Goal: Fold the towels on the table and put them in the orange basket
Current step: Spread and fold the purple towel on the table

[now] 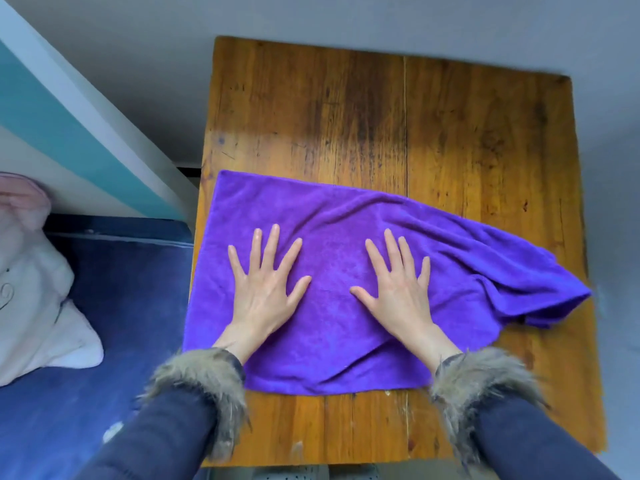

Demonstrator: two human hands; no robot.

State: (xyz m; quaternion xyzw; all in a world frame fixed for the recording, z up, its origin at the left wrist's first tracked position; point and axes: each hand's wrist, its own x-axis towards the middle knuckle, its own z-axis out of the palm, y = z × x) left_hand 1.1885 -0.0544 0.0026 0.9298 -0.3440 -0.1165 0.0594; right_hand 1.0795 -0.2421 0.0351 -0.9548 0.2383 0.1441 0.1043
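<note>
Pressing flat on the purple towel [346, 258], both hands lie palm-down with fingers straight and spread, grasping nothing. The left hand [266, 289] sits at about seven o'clock from the towel's middle, its fingertips pointing toward twelve o'clock; the right hand [398, 289] sits at about five o'clock from that middle, fingers also pointing toward twelve and leaning slightly to eleven. The two thumbs angle inward toward each other, with a strip of bare cloth between them. Each wrist comes out of a shaggy brown fur cuff [204, 382] on a dark blue sleeve [162, 438], and both cuffs overlap the towel's near edge.

Around the hands the towel lies spread on the wooden table [346, 109], covering the near half. Its left part is smooth and roughly rectangular; toward three o'clock it is wrinkled and bunched into a rumpled end that reaches the table's right edge. The far half of the tabletop, toward twelve o'clock, shows worn, dark-streaked planks.

At nine o'clock, beside the table, a blue cushion surface [114, 306] carries a pale pink-white cloth item [31, 289]. At ten o'clock a teal and white wall panel [69, 126] slants away.
</note>
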